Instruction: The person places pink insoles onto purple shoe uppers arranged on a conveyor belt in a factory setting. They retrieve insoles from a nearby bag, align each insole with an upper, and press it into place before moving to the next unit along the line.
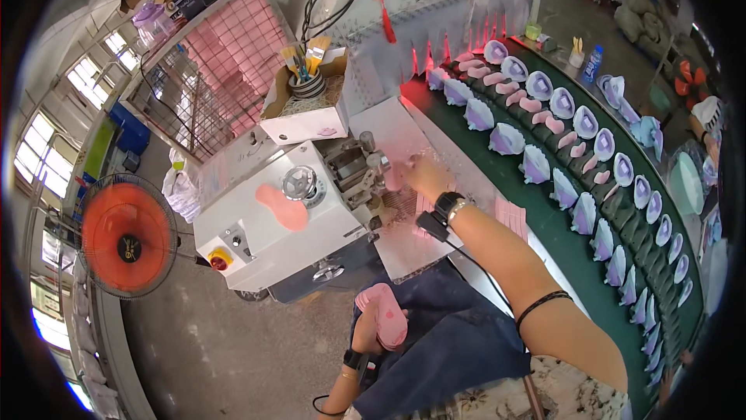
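My left hand (pixel 365 333) is wrapped round a stack of pink insoles (pixel 386 317), held low over my dark blue apron (pixel 458 342). Reaching forward, my right hand (pixel 429 177) has its fingers closed at the edge of a pink insole (pixel 395 177). That insole is up against the metal roller head (pixel 378 162) of a white machine (pixel 256 226); its far part is hidden there. Another pink insole (pixel 281 207) lies flat on the machine's top beside a handwheel (pixel 299 183). Right of my wrist, more pink insoles (pixel 510 216) are piled on the work surface.
A green conveyor (pixel 536 195) curves along the right, carrying rows of lilac shoe uppers (pixel 507 140) and small pink pieces (pixel 536 105). A carton (pixel 311 121) with brushes (pixel 317 55) stands behind the machine. An orange fan (pixel 129 235) is at left. A person (pixel 707 121) is far right.
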A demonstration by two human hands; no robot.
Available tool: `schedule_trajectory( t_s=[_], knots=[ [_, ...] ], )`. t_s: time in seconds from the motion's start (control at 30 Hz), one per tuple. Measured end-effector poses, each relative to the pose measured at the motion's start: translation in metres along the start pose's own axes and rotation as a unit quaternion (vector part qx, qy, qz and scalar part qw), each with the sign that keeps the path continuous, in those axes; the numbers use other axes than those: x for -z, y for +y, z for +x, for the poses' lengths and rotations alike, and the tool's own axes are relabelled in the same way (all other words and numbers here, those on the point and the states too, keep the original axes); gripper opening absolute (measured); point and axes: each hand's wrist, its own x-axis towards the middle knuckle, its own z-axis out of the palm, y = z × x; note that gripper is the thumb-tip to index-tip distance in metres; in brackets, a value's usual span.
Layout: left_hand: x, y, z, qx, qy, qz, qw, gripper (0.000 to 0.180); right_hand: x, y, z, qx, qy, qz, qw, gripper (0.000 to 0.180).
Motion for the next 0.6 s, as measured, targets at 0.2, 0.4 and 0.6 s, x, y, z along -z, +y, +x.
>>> schedule_trajectory(
  t_s=[0.2,0.4,0.6],
  knots=[
    [-0.002,0.000,-0.011,-0.006,0.031,-0.002,1.000,0.050,-0.001,-0.022,0.015,-0.220,-0.017,0.411,0.885,0.028],
    [-0.015,0.000,0.003,0.004,-0.005,-0.010,1.000,0.051,0.124,0.077,-0.011,-0.215,0.114,0.386,0.890,0.024],
    [-0.019,-0.011,0.027,-0.003,0.019,0.115,0.993,0.050,0.301,0.291,-0.139,-0.282,0.392,0.180,0.857,0.022]
  ],
)
